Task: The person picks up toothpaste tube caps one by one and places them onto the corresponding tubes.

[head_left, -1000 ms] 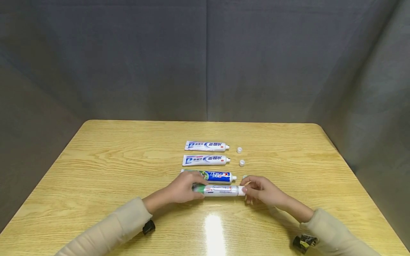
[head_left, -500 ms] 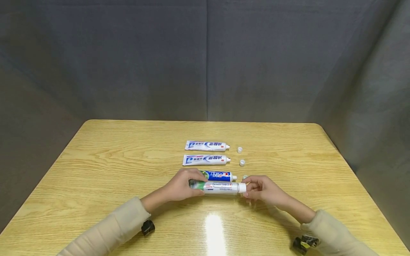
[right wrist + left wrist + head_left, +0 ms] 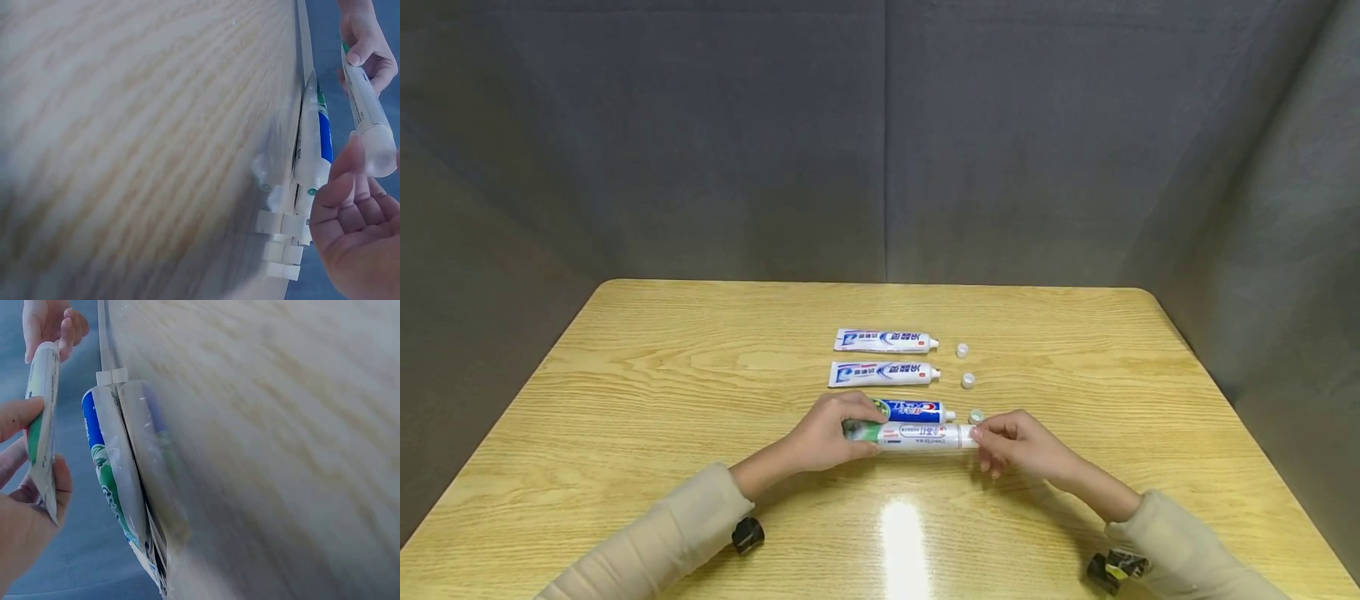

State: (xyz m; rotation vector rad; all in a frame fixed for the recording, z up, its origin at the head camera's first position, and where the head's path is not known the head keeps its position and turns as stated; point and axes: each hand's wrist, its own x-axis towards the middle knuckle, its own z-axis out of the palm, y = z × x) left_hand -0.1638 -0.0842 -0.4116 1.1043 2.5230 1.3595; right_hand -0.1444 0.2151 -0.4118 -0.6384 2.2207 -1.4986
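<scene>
My left hand [image 3: 823,433] grips the tail end of a white and green toothpaste tube [image 3: 917,436], fingers on one side and thumb on the other. The tube is held just above the table, its capped end to the right. My right hand [image 3: 1026,450] pinches the white cap [image 3: 379,153] between thumb and fingertips. Right behind lies a blue Crest toothpaste tube [image 3: 921,412], uncapped, its tail hidden by my left hand. A small pale green cap [image 3: 976,416] rests beside its nozzle, close to my right fingers.
Two white and blue toothpaste tubes, a nearer one [image 3: 880,374] and a farther one [image 3: 880,341], lie parallel behind, nozzles bare. To their right stand two white caps, one near [image 3: 967,380] and one far [image 3: 962,350]. Grey cloth [image 3: 880,150] rises behind the wooden table [image 3: 662,358].
The held tube has risen slightly away from me and turned about its length, so its label shows differently. My right fingers have shifted on the cap, and the pale green cap is now more visible.
</scene>
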